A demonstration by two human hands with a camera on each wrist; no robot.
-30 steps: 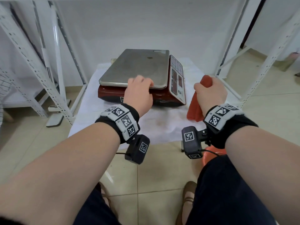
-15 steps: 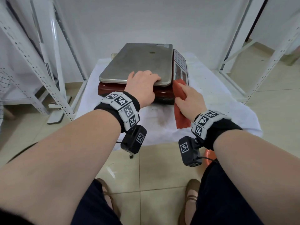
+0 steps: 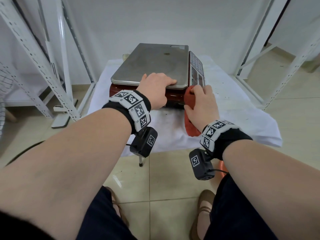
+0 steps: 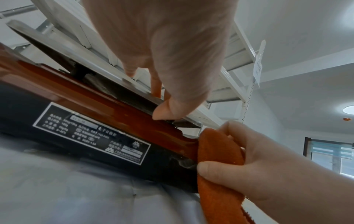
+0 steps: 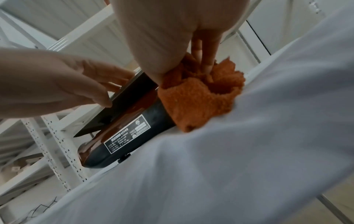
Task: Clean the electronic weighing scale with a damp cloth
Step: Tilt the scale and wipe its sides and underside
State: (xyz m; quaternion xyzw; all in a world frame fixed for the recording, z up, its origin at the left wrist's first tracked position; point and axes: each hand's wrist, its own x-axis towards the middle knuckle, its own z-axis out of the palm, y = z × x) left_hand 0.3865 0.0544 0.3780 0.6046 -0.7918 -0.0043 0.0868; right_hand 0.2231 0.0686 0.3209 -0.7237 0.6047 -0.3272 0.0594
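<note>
The scale [image 3: 152, 64] has a steel pan, a dark red body and a keypad [image 3: 196, 66] on its right side; it stands on a white-covered table [image 3: 233, 104]. My left hand [image 3: 155, 85] lies on the pan's near edge, fingers flat on top, thumb [image 4: 166, 112] against the front rim. My right hand [image 3: 200, 104] grips a bunched orange-red cloth [image 3: 189, 101] and presses it to the body's near right corner. The left wrist view shows the cloth [image 4: 220, 151] against the red casing beside the label plate [image 4: 91, 133]. In the right wrist view the cloth [image 5: 195, 98] covers that corner.
White perforated metal racks stand at the left [image 3: 34, 58] and right [image 3: 277, 58] of the small table. A dark smudge [image 3: 171, 116] marks the table cover in front of the scale. An orange basin [image 3: 220, 168] shows on the tiled floor under my right wrist.
My right hand has carried the cloth leftward from beside the scale and onto its near right corner. My left hand has stayed on the pan's near edge.
</note>
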